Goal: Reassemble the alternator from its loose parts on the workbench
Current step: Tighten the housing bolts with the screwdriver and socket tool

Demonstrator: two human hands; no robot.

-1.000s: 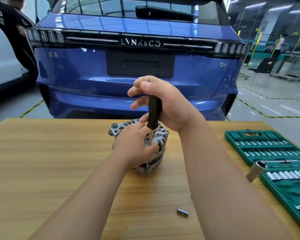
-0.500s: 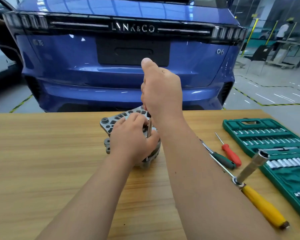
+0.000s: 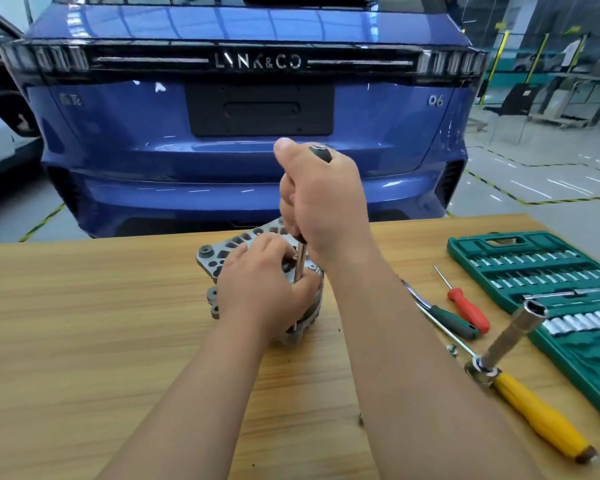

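Right hand (image 3: 326, 206) is fisting the black-handled steel driver (image 3: 302, 261) upright; left hand (image 3: 264, 289) is clasping the grey cast-aluminium alternator (image 3: 219, 258), which wants steadying.

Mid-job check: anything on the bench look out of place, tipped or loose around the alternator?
Mostly tidy. One oddity: the yellow-handled ratchet lies flat near the green socket case, but its long socket sticks up at a tilt over the case and could be knocked. A small loose fastener lies beside it, and dark specks dot the workbench.
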